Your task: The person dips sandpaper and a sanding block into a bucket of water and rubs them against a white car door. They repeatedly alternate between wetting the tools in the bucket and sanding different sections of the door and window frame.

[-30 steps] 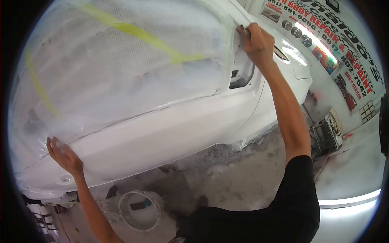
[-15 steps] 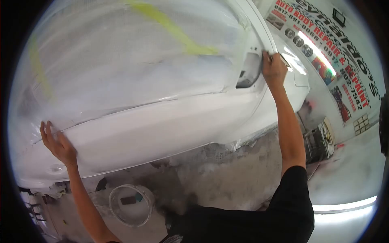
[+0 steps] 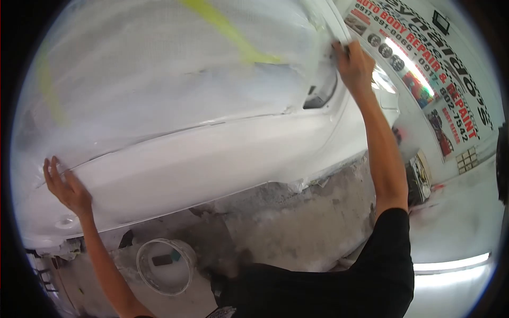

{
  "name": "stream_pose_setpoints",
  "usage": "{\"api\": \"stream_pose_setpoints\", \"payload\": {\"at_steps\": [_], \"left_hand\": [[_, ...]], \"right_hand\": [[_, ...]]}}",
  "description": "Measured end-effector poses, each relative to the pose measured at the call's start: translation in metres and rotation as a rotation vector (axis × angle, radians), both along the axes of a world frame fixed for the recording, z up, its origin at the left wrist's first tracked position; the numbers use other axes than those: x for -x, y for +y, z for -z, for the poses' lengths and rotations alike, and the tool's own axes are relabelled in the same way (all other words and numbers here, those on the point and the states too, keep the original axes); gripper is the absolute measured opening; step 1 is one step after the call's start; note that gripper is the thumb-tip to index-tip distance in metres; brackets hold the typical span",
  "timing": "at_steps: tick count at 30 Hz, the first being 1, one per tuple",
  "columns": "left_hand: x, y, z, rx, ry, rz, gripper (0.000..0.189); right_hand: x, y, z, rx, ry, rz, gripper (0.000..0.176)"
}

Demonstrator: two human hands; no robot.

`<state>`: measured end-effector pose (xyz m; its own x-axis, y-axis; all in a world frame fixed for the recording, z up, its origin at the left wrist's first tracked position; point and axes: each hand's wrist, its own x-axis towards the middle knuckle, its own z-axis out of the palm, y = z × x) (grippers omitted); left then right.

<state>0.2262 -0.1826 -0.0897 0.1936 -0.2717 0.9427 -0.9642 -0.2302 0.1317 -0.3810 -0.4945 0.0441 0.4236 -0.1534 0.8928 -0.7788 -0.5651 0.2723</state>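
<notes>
A white car body panel [image 3: 212,169] fills the view, its upper part covered with clear masking plastic [image 3: 159,79] held by yellow-green tape [image 3: 228,29]. My left hand [image 3: 66,188] lies flat on the panel at the lower left, fingers spread, touching the edge of the plastic. My right hand [image 3: 354,66] reaches up to the pillar at the upper right, beside a dark opening [image 3: 318,98], fingers curled around a small dark object pressed to the white surface. What that object is cannot be made out.
A white bucket [image 3: 164,265] with a dark block inside stands on the dusty concrete floor [image 3: 297,228] below the car. A wall banner [image 3: 435,69] with red lettering hangs at the right. A metal rack [image 3: 421,177] stands by that wall.
My right hand moved down along the pillar, then back up near the plastic's edge. My left hand slid a little left along the panel. The view shifted slightly.
</notes>
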Motion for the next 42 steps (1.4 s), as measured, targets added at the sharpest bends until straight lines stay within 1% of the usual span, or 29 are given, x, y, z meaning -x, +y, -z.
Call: {"api": "stream_pose_setpoints", "payload": {"at_steps": [2, 4, 5, 8, 10, 11, 12, 14, 15, 16, 17, 18, 19, 20, 24, 25, 26, 27, 28, 29, 31, 32, 34, 36, 37, 38, 40, 41, 42], "left_hand": [[-0.010, 0.001, 0.002, -0.032, -0.066, -0.018, 0.042], [-0.010, 0.001, 0.003, -0.027, -0.017, 0.002, 0.042], [-0.009, 0.001, 0.004, -0.026, 0.015, -0.018, 0.042], [-0.017, 0.003, 0.004, -0.032, -0.052, -0.009, 0.042], [-0.019, 0.002, 0.006, -0.015, -0.068, -0.003, 0.041], [-0.020, 0.002, 0.004, -0.015, -0.088, 0.009, 0.041], [-0.022, -0.001, 0.002, -0.017, -0.107, 0.013, 0.041], [-0.026, 0.003, 0.004, -0.030, -0.135, -0.006, 0.041], [-0.031, 0.006, 0.004, -0.048, -0.136, -0.014, 0.041], [-0.034, 0.006, 0.006, -0.055, -0.125, -0.020, 0.041], [-0.034, 0.004, 0.010, -0.046, -0.109, -0.040, 0.041], [-0.030, 0.002, 0.011, -0.049, -0.102, -0.034, 0.041], [-0.028, 0.002, 0.010, -0.053, -0.098, -0.029, 0.041], [-0.028, 0.003, 0.008, -0.038, -0.090, -0.036, 0.041], [-0.029, 0.002, 0.008, -0.030, -0.102, -0.023, 0.041], [-0.035, 0.004, 0.009, -0.040, -0.144, -0.016, 0.041], [-0.039, 0.006, 0.012, -0.036, -0.126, -0.028, 0.041], [-0.042, 0.007, 0.014, -0.038, -0.111, -0.036, 0.040], [-0.042, 0.004, 0.015, -0.043, -0.098, -0.032, 0.040], [-0.042, 0.003, 0.014, -0.019, -0.099, -0.029, 0.040], [-0.063, 0.007, 0.023, -0.059, -0.089, -0.048, 0.039], [-0.067, 0.007, 0.025, -0.064, -0.074, -0.051, 0.039], [-0.075, 0.007, 0.030, -0.075, -0.044, -0.056, 0.039], [-0.065, 0.007, 0.026, -0.046, -0.015, -0.044, 0.039], [-0.062, 0.008, 0.023, -0.035, -0.023, -0.046, 0.039], [-0.060, 0.005, 0.018, -0.028, -0.069, -0.051, 0.038], [-0.060, 0.004, 0.023, -0.020, -0.103, -0.068, 0.038], [-0.067, 0.008, 0.025, -0.032, -0.112, -0.072, 0.037], [-0.075, 0.008, 0.025, -0.052, -0.117, -0.071, 0.037]], "right_hand": [[-0.023, 0.001, -0.031, 0.076, 0.075, -0.069, 0.027], [-0.003, 0.001, -0.012, 0.019, 0.042, 0.006, 0.029], [0.009, 0.002, 0.003, -0.012, 0.022, 0.043, 0.029], [0.075, 0.000, 0.093, -0.170, -0.126, 0.178, 0.031], [0.074, 0.014, 0.110, -0.243, -0.148, 0.264, 0.027], [0.078, 0.016, 0.111, -0.241, -0.125, 0.259, 0.029], [0.073, 0.015, 0.093, -0.225, -0.101, 0.248, 0.031], [0.062, 0.012, 0.043, -0.167, -0.045, 0.138, 0.033], [0.069, 0.007, 0.038, -0.190, 0.026, 0.130, 0.035], [0.070, 0.012, 0.035, -0.239, 0.007, 0.076, 0.035], [0.068, 0.008, 0.037, -0.219, -0.001, 0.102, 0.033], [0.071, 0.012, 0.052, -0.217, -0.019, 0.136, 0.031], [0.081, 0.013, 0.081, -0.245, -0.015, 0.173, 0.029], [0.085, 0.009, 0.098, -0.253, -0.007, 0.198, 0.026], [0.082, 0.021, 0.087, -0.354, 0.071, 0.283, 0.025], [0.071, 0.031, 0.066, -0.431, 0.012, 0.304, 0.027], [0.059, 0.038, 0.043, -0.446, -0.077, 0.203, 0.029], [0.047, 0.043, 0.019, -0.477, -0.083, 0.155, 0.029], [0.043, 0.047, 0.008, -0.511, -0.093, 0.118, 0.029], [0.047, 0.040, 0.013, -0.474, -0.080, 0.119, 0.028], [0.060, 0.016, 0.039, -0.399, -0.049, 0.112, 0.027], [0.069, 0.015, 0.065, -0.359, -0.038, 0.216, 0.027], [0.080, 0.026, 0.133, -0.441, -0.168, 0.232, 0.026], [0.078, 0.040, 0.157, -0.494, -0.240, 0.171, 0.015], [0.080, 0.038, 0.145, -0.545, -0.146, 0.184, 0.015], [0.089, 0.027, 0.136, -0.495, -0.029, 0.141, 0.016], [0.085, 0.013, 0.082, -0.509, -0.009, 0.308, 0.020], [0.076, 0.008, 0.056, -0.457, 0.035, 0.231, 0.022], [0.072, 0.007, 0.047, -0.410, 0.068, 0.162, 0.024]]}}
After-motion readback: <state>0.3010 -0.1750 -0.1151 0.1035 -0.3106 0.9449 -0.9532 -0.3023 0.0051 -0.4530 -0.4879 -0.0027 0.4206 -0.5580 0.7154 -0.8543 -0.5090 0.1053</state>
